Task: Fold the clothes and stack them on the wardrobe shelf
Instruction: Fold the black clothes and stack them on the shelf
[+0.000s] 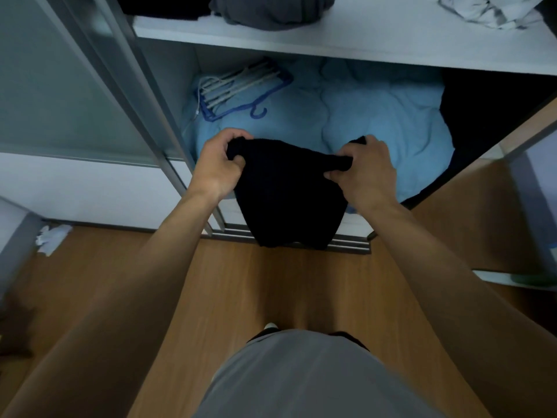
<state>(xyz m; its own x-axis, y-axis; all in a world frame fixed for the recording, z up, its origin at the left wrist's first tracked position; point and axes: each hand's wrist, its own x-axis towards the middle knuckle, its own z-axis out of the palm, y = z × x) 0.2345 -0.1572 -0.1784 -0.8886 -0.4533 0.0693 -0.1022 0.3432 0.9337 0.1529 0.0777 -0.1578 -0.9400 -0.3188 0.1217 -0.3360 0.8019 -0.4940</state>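
Hanging lengthwise downward, perhaps folded, black garment (286,194) gripped by both hands (215,164) (366,173).

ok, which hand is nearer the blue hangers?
Left. The left hand grips the black garment just below the hangers; the right hand grips it farther right.

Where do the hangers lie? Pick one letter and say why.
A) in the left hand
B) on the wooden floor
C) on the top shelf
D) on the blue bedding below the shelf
D: the hangers lie on the blue bedding under the shelf; the left hand and right hand both grip the black garment.
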